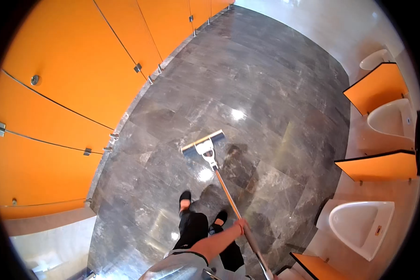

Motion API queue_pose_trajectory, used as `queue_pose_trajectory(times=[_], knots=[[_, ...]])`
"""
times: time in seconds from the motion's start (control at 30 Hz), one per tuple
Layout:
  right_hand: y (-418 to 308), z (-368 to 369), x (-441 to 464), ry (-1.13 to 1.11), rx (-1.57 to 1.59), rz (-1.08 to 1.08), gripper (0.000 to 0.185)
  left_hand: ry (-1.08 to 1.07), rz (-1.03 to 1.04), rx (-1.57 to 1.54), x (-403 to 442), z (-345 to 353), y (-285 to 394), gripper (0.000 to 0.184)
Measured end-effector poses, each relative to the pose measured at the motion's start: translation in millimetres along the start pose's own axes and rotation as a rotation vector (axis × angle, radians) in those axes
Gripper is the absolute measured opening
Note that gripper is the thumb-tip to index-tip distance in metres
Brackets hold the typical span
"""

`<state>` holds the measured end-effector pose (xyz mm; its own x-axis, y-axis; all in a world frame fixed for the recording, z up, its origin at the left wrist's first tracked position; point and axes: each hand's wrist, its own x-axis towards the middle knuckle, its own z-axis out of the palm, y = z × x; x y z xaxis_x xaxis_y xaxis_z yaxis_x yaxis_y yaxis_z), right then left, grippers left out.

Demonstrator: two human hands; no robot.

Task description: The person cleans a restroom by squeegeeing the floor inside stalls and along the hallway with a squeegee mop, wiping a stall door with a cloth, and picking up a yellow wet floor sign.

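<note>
My left hand (240, 226) is wrapped round the long handle of a sponge mop (227, 192), with the forearm reaching across from the left. The handle runs from the bottom edge up to a white head bracket and a wide, flat sponge with a pale yellowish strip. That mop head rests on the grey tiled floor (275, 93), ahead of my feet. At the bottom edge, near the handle's upper end, only a sliver of what seems to be my right hand (272, 276) shows; its fingers are cut off by the frame.
Orange stall doors (70, 46) with metal fittings line the left side. White urinals (359, 226) hang along the right wall, separated by orange dividers (378, 165). My black shoes (185, 196) stand just behind the mop head. Light glints off the shiny floor.
</note>
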<state>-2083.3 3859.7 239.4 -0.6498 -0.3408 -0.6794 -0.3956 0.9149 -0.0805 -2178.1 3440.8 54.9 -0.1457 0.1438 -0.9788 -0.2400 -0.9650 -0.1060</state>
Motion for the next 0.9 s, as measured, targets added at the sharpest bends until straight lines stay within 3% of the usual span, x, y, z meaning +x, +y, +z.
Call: queue_pose_trajectory(times=[0.03,0.07,0.1,0.17,0.23,0.27,0.33,0.47,0.6,0.63,0.7,0.73,0.8,0.83,0.87,0.9], knots=[[-87.9,-82.9,39.6,-0.108,-0.056,-0.066,0.038,0.140,0.128,0.302,15.1,7.6,45.9,0.024],[-108.7,-72.1,82.8,0.140,0.106,-0.114,0.037,0.145,0.133,0.295,25.7,8.9,96.4,0.024],[-194.8,-140.5,130.3,-0.147,0.043,0.117,0.025,0.035,0.215,0.256,34.3,3.2,150.7,0.027],[-293.0,-196.1,185.0,-0.126,0.124,0.015,0.028,-0.077,0.469,0.312,17.6,1.1,256.6,0.029],[-380.4,-226.7,236.9,-0.116,0.231,-0.086,0.029,-0.028,0.623,0.075,28.6,1.7,353.6,0.025],[-424.4,-242.3,258.4,-0.109,0.280,-0.172,0.030,0.034,0.803,0.175,-66.9,9.6,393.6,0.018],[-506.7,-267.3,295.2,-0.152,0.235,-0.232,0.029,0.025,0.714,0.141,-63.5,-10.1,492.5,0.017],[-616.3,-303.2,333.6,-0.273,0.231,-0.298,0.026,0.167,0.685,0.215,-100.1,-38.1,605.7,0.018],[-623.4,-311.6,329.5,-0.276,0.146,-0.365,0.024,0.131,0.701,0.083,-88.4,-75.6,610.3,0.021],[-610.3,-313.9,323.3,-0.290,0.135,-0.358,0.023,0.140,0.728,0.061,-84.9,-83.0,589.3,0.023],[-583.9,-321.8,308.5,-0.369,0.030,-0.217,0.024,0.210,0.550,0.147,-88.9,-86.6,548.8,0.028],[-561.0,-323.2,298.1,-0.406,-0.020,-0.182,0.026,0.179,0.483,0.026,-92.5,-84.9,517.9,0.031],[-520.3,-349.1,271.9,-0.481,-0.127,-0.092,0.026,0.337,0.374,0.089,-58.4,-87.5,453.0,0.021],[-500.3,-363.5,259.8,-0.516,-0.183,-0.038,0.025,0.201,0.344,-0.122,-85.8,-71.7,421.6,0.021],[-449.9,-342.0,241.3,-0.342,-0.171,-0.117,0.032,0.177,0.387,-0.241,-51.4,-75.1,377.7,0.015],[-397.0,-317.7,216.5,-0.168,-0.160,-0.185,0.039,0.195,0.230,-0.139,-91.9,-56.8,359.9,0.011]])
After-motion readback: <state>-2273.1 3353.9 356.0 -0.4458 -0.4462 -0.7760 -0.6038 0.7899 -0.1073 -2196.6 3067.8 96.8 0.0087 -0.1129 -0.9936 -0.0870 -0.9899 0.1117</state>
